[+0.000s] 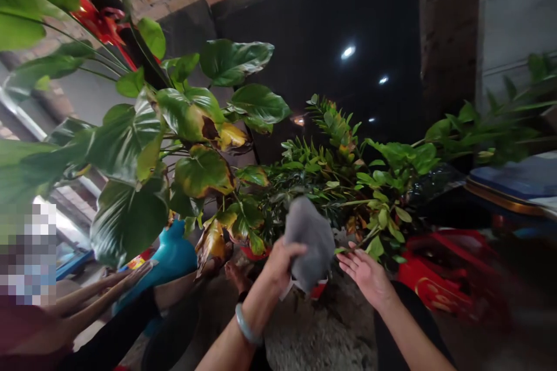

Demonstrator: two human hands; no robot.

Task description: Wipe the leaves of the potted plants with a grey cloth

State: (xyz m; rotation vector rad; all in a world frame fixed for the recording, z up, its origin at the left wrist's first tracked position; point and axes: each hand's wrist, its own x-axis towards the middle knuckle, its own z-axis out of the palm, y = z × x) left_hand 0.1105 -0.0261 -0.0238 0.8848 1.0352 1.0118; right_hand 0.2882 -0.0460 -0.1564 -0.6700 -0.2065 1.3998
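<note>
A crumpled grey cloth [310,243] is gripped in my left hand [285,261], thumb across its near side, with a pale bangle on that wrist. It hangs in front of the low leafy plants [313,185], slightly blurred. Just to its right, my right hand [365,272] is turned palm up with its fingers stretched out. Its fingertips are at a small green leaf tip [340,250]; whether they touch it I cannot tell. Below the cloth, part of a red and white container [319,288] shows, mostly hidden.
A tall large-leaved plant [130,139] with yellow-brown leaf edges fills the left side. Another person's arms [108,295] reach in beside a teal vessel [176,249]. At right are a red bag [448,272] and a blue-topped box [513,177]. Behind stands a dark glossy panel [322,64].
</note>
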